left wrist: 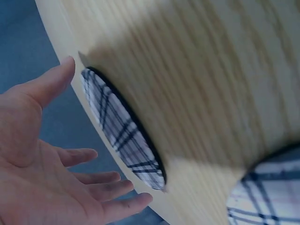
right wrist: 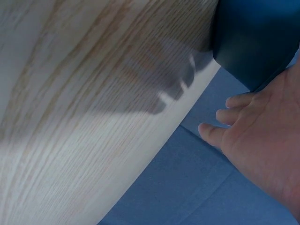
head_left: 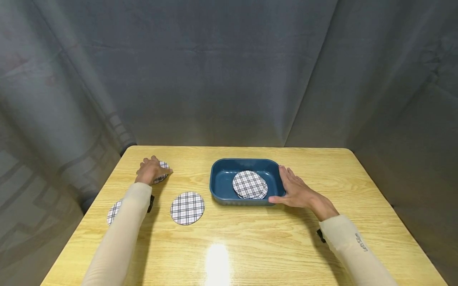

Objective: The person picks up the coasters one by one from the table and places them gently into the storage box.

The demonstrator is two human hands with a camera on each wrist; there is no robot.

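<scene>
My left hand [head_left: 148,171] hovers over a round plaid coaster [left wrist: 123,131] at the back left of the table, partly covering it in the head view. In the left wrist view its thumb and fingers are spread, with nothing between them. At the right end of a blue rectangular dish [head_left: 222,186] is my right hand [head_left: 296,190], its fingers extended along the end wall and its thumb by the front corner. Inside the dish lie overlapping plaid coasters [head_left: 248,184], the top one covering most of those beneath.
Another plaid coaster [head_left: 187,208] lies flat on the wooden table [head_left: 279,246], left of the dish. A further coaster [head_left: 113,211] near the left edge is partly hidden by my left sleeve [head_left: 123,234]. Grey curtains [head_left: 214,79] hang behind the table and along its sides.
</scene>
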